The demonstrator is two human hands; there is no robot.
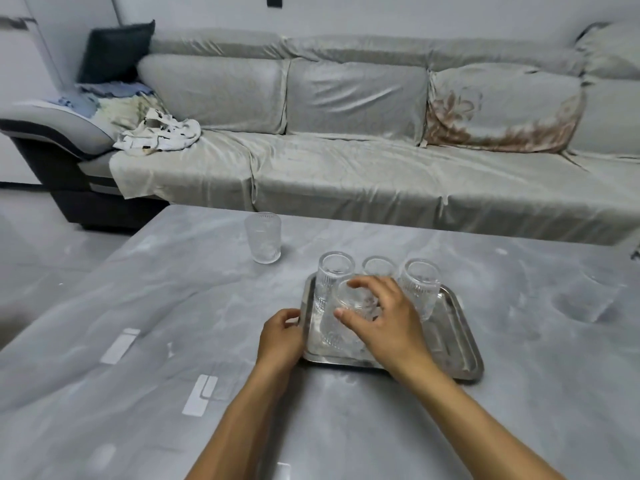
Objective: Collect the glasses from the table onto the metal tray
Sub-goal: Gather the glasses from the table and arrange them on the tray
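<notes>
A metal tray [457, 334] lies on the grey marble table [138, 341]. Three ribbed glasses stand along the tray's far side: one at the left [330, 275], one in the middle [377, 266] and one at the right [420, 285]. My right hand [384, 317] is closed over the rim of a fourth glass [341, 323] standing on the tray's near left part. My left hand [280, 337] grips the tray's left edge. A fifth glass [263, 241] stands alone on the table, beyond the tray to the left.
A long grey covered sofa [346, 161] runs behind the table, with crumpled cloths [156, 133] and a dark cushion [114, 51] at its left end. The floor lies past the table's left edge.
</notes>
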